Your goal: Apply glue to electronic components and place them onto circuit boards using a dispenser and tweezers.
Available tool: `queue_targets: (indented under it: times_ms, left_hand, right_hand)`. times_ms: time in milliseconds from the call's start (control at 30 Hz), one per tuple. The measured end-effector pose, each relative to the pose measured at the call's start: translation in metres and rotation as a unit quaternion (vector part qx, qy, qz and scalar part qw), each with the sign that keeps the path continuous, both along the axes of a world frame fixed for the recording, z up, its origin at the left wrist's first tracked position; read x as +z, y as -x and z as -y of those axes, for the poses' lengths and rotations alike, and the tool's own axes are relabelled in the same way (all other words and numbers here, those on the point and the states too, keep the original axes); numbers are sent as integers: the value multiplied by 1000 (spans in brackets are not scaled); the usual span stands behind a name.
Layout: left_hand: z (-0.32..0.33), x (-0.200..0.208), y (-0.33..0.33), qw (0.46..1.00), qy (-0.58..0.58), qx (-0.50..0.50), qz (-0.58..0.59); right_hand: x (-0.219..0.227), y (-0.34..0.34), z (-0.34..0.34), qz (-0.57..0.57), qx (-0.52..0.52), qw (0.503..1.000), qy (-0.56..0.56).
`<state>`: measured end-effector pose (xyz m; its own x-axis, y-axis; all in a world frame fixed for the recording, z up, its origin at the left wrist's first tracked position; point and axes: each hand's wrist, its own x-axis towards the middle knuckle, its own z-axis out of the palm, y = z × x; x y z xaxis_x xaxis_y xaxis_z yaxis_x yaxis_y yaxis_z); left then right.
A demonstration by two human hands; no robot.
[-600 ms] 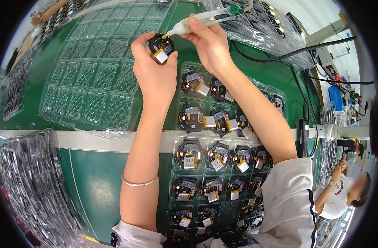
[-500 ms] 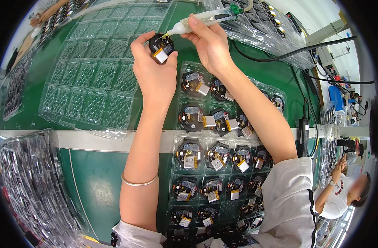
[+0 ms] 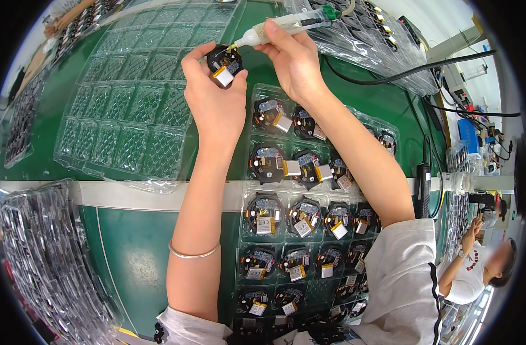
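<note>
My left hand point(image 3: 214, 95) is closed around the edges of a round black watch-like module point(image 3: 220, 57), from which a small silver battery point(image 3: 223, 75) with a yellow edge sticks out. In my right hand point(image 3: 291, 60) is a glue dispensing syringe point(image 3: 280, 30), a clear barrel with a white plunger inside and a green cap joined to a hose. The syringe's thin tip meets the upper part of the module, or comes very close to it. Below my hands, a clear plastic tray point(image 3: 286, 191) holds several similar modules point(image 3: 264, 214) with batteries.
A clear tray with bare compartments point(image 3: 119, 109) lies to the left. Stacked trays point(image 3: 50, 259) stand at the lower left, and filled trays under plastic point(image 3: 366, 40) lie at the far right. A black cable point(image 3: 412, 79) crosses on the right. Another person point(image 3: 475, 267) is at work there.
The syringe tip has shifted slightly up and right across the module, with my right hand moving a little along with it. My left hand stays in place, holding the module.
</note>
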<state>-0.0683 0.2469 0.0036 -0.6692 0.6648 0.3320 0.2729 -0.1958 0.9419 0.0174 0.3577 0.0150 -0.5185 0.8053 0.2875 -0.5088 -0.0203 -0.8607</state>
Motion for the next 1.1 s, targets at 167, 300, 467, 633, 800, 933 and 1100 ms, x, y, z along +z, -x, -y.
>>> queue_targets:
  times_ms: [167, 300, 467, 633, 800, 933, 1100]
  left_hand:
    - [-1, 0, -1, 1000, -8, 8, -1]
    - [-1, 0, -1, 1000, -20, 13, 1]
    - [-1, -1, -1, 1000, -17, 12, 9]
    - [-1, -1, -1, 1000, -21, 12, 7]
    - [0, 2, -2, 1000, -6, 13, 12]
    - [-1, 2, -2, 1000, -11, 9, 11]
    - [0, 2, -1, 1000, -5, 9, 11]
  right_hand:
    - [1, 0, 2, 0, -2, 1000, 2]
    - [1, 0, 2, 2, -2, 1000, -1]
    - [0, 1, 1, -1, 1, 1000, -6]
    - [1, 0, 1, 4, 6, 1000, -6]
    - [1, 1, 1, -2, -1, 1000, -4]
    - [0, 0, 1, -3, -1, 1000, -2]
    - [0, 2, 2, -1, -2, 1000, -3]
